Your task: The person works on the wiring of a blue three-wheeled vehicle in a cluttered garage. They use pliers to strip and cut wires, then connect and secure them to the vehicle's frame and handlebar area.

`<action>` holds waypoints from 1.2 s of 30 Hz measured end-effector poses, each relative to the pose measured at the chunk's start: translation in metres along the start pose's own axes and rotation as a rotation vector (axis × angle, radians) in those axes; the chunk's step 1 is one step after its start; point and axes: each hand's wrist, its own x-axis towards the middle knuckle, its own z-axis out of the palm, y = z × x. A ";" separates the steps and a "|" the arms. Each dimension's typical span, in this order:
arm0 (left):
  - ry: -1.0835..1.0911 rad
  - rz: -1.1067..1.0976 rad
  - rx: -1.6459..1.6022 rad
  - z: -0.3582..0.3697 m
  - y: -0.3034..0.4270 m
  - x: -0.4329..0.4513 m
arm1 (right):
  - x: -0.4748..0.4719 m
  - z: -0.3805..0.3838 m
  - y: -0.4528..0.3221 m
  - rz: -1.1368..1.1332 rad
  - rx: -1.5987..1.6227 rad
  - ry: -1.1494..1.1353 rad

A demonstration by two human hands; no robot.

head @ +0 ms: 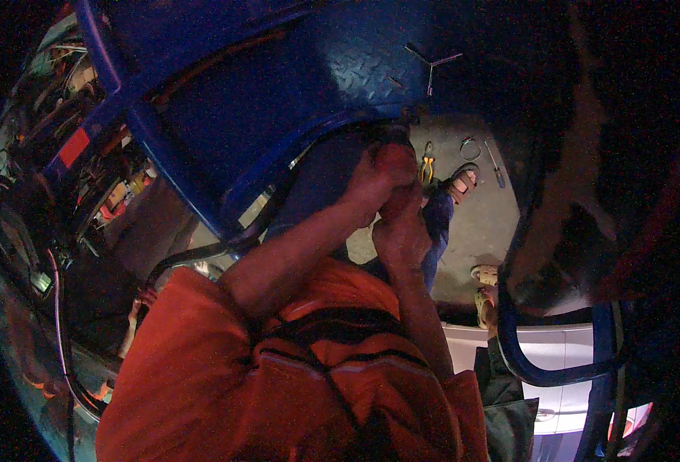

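In dim light, my left hand (395, 167) is curled near the corner of a blue metal panel (230, 138), beside a dark part (398, 136) that I cannot make out. Just below it, my right hand (400, 237) is bent inward, its fingers close to my left hand. Shadow hides what either hand holds. Combination pliers with yellow handles (427, 167) lie on the concrete floor to the right of my left hand. Farther right are a ring-shaped clamp or wire loop (470, 149) and a screwdriver (497, 173). A Y-shaped three-way socket wrench (431, 63) rests on the dark blue surface above.
My sandalled foot (464, 180) is beside the pliers. Another person's feet in light shoes (483, 289) stand at lower right, near a pale car (559, 358). A curved blue tube frame (513, 352) rises there. Cluttered items (112, 202) fill the left.
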 end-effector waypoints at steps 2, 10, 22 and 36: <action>0.003 0.017 0.025 -0.001 -0.003 0.002 | -0.001 0.008 0.007 -0.016 -0.019 0.028; -0.029 0.072 0.023 -0.005 -0.016 0.012 | 0.002 0.006 0.003 0.018 0.036 0.018; 0.006 -0.002 0.030 -0.003 -0.008 0.004 | 0.002 0.001 0.003 0.005 -0.049 0.019; -0.044 0.000 -0.061 -0.004 -0.009 0.008 | 0.005 -0.018 -0.012 0.037 -0.099 -0.071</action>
